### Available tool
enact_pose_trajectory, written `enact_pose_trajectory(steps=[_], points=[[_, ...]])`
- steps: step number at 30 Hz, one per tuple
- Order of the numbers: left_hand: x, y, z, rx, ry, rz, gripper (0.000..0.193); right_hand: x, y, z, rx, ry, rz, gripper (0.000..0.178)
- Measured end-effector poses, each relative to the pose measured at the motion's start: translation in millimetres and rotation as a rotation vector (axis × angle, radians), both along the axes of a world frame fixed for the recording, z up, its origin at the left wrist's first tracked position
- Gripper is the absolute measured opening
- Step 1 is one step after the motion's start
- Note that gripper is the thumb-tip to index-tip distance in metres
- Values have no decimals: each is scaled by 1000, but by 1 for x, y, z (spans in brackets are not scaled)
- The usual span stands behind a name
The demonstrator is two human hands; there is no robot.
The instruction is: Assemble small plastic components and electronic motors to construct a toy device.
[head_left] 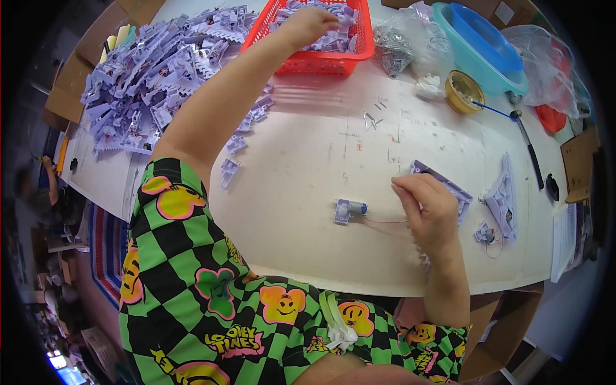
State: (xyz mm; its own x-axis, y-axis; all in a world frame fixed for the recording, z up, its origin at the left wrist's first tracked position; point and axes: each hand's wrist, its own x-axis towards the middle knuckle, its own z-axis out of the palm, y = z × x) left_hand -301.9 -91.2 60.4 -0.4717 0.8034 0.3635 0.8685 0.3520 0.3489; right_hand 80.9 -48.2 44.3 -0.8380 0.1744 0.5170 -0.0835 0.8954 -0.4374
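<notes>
My left hand (311, 27) reaches over the red plastic basket (321, 66), among light purple plastic parts (343, 45). Its fingers are bent together, and what they may grip is hidden. On the right, my right hand (431, 208) is closed with thumb and fingertips pinched; anything between them is too small to make out. Partly covered by that hand lies a long purple plastic shell (459, 192). To its left a small motor in a purple housing (350, 210) rests on the table, a thin red wire running from it toward the hand.
A big heap of purple parts (160, 86) covers the back left. Small metal pins (370, 120) lie mid-table. At right are another shell (504, 202), a small motor piece (486, 233), a black-handled tool (531, 151), a yellow bowl (463, 93) and a teal basin (471, 51). A person (42, 186) works far left.
</notes>
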Motion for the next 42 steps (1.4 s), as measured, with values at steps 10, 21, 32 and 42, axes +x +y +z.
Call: enact_pose_trajectory(steps=[10, 21, 32, 42], points=[[126, -84, 2, 477, -1205, -298, 28, 0, 5, -11, -108, 248, -119, 25], [220, -125, -30, 351, -1534, -373, 24, -11, -11, 8, 101, 311, 123, 24], [250, -133, -64, 305, -868, -355, 39, 20, -3, -15, -174, -13, -96, 27], [245, -141, -86, 168, -272, -288, 61, 11, -3, -33, 59, -148, 44, 21]])
